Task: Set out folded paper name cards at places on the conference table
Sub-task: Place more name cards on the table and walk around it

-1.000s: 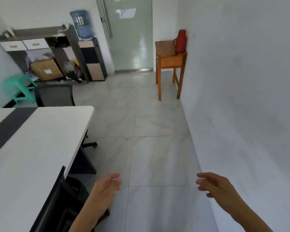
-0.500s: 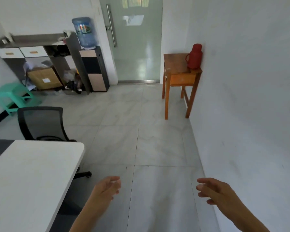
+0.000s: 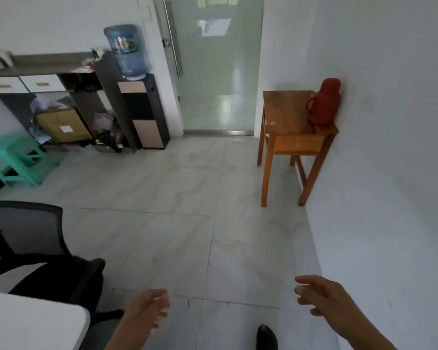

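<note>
Head view, person walking beside the white laminate conference counter (image 3: 33, 322), whose corner shows at 8 o'clock. The left hand (image 3: 147, 308) at 6 o'clock hangs loosely half-curled, fingers relaxed and holding nothing; the right hand (image 3: 321, 296) at 5 o'clock is spread, fingers apart, likewise empty. No folded paper name cards are visible anywhere, neither in the hands nor on the visible part of the counter. A black mesh-backed office chair (image 3: 25, 233) stands at 9 o'clock, just beside the counter's end. A brown wooden side table (image 3: 288, 114) carrying a red plastic thermos jug (image 3: 324, 102) stands against the wall at 1 o'clock. Risk, as judged: with both hands empty, places may go unset unless the cards are fetched; a stride could also clip the chair's base.
</note>
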